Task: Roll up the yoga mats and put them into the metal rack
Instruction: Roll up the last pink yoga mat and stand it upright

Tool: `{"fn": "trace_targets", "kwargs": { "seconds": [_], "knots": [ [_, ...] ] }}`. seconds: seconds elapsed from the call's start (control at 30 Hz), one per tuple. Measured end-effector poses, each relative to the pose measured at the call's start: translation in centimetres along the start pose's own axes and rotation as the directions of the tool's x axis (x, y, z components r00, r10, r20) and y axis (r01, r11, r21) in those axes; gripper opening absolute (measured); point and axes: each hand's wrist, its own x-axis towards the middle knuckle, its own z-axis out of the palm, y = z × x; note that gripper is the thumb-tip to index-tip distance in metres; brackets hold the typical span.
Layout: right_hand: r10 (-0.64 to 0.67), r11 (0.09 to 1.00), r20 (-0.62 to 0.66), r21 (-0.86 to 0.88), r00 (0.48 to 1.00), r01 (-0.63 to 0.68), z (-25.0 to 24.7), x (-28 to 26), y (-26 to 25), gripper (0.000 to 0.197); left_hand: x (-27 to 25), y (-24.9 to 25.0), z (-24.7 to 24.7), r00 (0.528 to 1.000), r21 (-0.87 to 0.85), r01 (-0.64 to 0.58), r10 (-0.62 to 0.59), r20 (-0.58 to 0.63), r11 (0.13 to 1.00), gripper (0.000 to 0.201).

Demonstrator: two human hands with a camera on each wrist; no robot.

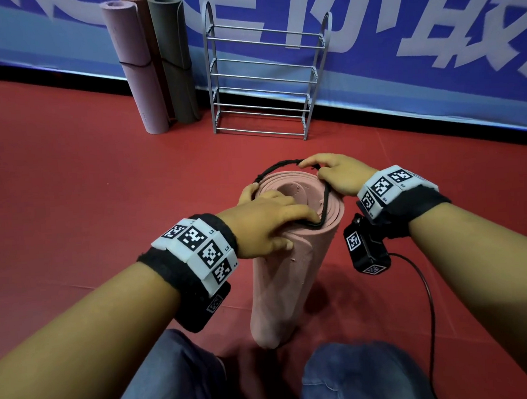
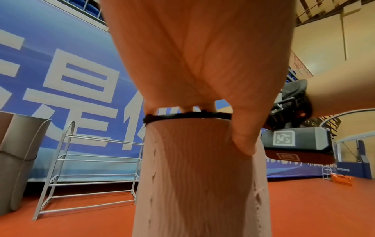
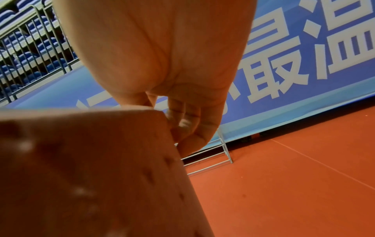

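A pink rolled mat [image 1: 279, 269] stands upright on the red floor between my knees. A black elastic band [image 1: 280, 165] is stretched as a loop over its top end. My left hand [image 1: 275, 211] grips the roll's top rim and pins the band against the near edge. My right hand [image 1: 325, 171] pinches the band at the far right rim. In the left wrist view the band [image 2: 182, 115] lies across the top of the mat [image 2: 198, 176] under my left hand [image 2: 202, 64]. In the right wrist view my right hand [image 3: 162, 56] curls over the mat [image 3: 91, 168]. The metal rack [image 1: 261, 76] stands empty against the wall.
Three rolled mats lean on the blue banner wall left of the rack: lilac [image 1: 134, 68], brown [image 1: 150, 36], grey-green [image 1: 173, 60]. A black cable [image 1: 428, 297] trails on the floor at my right. Another small rack and an orange object [image 2: 342, 179] stand far off.
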Motion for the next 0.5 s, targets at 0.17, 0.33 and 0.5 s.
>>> {"fn": "trace_targets", "kwargs": {
  "seconds": [0.17,0.33,0.5],
  "knots": [
    [0.021,1.0,0.032,-0.002,0.999,-0.021,0.1,1.0,0.0,0.042,0.1,-0.7,0.0,0.999,-0.039,0.013,-0.011,0.038,0.999,0.06],
    [0.11,0.988,0.053,0.107,0.993,-0.115,0.7,1.6,0.8,0.035,0.1,-1.9,0.1,0.998,-0.125,-0.005,0.013,0.059,0.992,0.06],
    [0.206,0.894,0.114,0.382,0.972,-0.235,1.2,1.0,2.1,0.037,-0.3,-2.9,0.8,0.999,-0.234,-0.051,0.046,-0.029,0.971,0.058]
  ]
}}
